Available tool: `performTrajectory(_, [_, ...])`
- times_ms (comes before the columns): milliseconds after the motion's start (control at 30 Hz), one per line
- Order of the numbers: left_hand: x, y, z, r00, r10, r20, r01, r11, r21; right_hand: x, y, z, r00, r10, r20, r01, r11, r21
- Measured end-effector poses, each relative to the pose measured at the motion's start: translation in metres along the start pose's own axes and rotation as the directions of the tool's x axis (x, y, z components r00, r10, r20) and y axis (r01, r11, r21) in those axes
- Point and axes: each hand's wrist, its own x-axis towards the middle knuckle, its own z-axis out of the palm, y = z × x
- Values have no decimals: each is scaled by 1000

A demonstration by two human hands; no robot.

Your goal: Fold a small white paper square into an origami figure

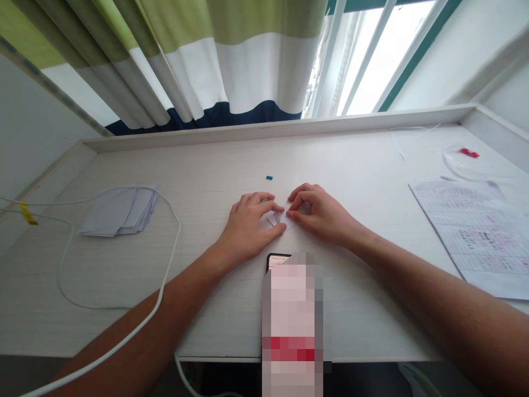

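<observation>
A small folded piece of white paper (273, 219) lies on the desk between my two hands. My left hand (252, 223) curls around its left side, thumb and index finger gripping it. From the right, my right hand (316, 212) pinches the paper's edge between thumb and fingers. The paper's folds show in part; my fingers cover the rest. Just below my hands is a phone (279, 259), mostly blurred out by a pixelated patch. Beyond the paper sits a tiny blue piece (269, 177).
On the left lies a stack of white paper sheets (119, 212). A white cable (176, 242) loops across the desk (215, 165) and over my left forearm. Written sheets (475, 231) rest at right, near a red item (469, 153). A curtain (256, 66) hangs behind the raised back edge.
</observation>
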Motion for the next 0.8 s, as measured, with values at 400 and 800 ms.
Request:
performTrajectory(400, [2,-2,0,1000,17,-2,-17,1000,7,1,-1,5,998,4,-55,-8,997,-82])
performTrajectory(800, [0,2,2,1000,16,9,-17,999,41,0,1,8,998,-37,-53,28,986,-162])
